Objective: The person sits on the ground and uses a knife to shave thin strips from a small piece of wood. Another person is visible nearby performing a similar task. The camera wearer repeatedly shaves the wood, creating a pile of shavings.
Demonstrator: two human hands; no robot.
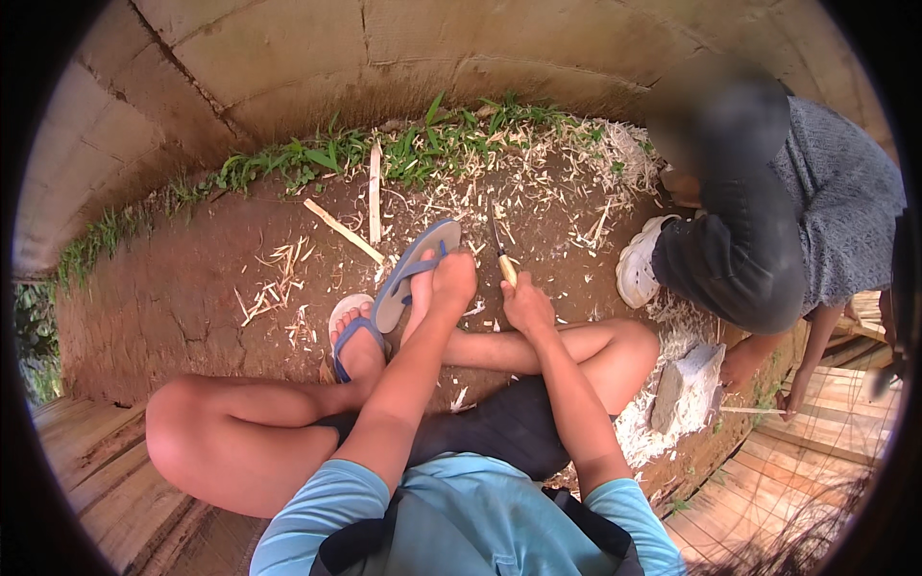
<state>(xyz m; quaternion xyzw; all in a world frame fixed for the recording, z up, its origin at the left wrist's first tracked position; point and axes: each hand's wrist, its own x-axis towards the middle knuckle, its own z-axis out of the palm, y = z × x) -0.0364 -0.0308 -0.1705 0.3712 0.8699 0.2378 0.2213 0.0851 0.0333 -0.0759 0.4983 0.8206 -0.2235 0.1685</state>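
My right hand (528,305) is closed around the pale wooden handle of a knife (506,267), its thin dark blade pointing away from me over the dirt. Just to its left, my left hand (454,278) is a closed fist beside my raised foot; whatever it holds, if anything, is hidden. That foot wears a grey flip-flop (392,300) with blue straps, its sole tilted up. The other foot, in a matching flip-flop (357,348), rests on the ground to the left. Two flat wood strips, one pale upright strip (375,197) and one slanted strip (343,230), lie beyond my feet.
Wood shavings (538,192) litter the dirt below a block wall (432,48) edged with grass (327,149). At right a person in a white clog (636,269) crouches, hands near a thin stick (754,410). A stone block (687,389) sits by wooden planks (797,470).
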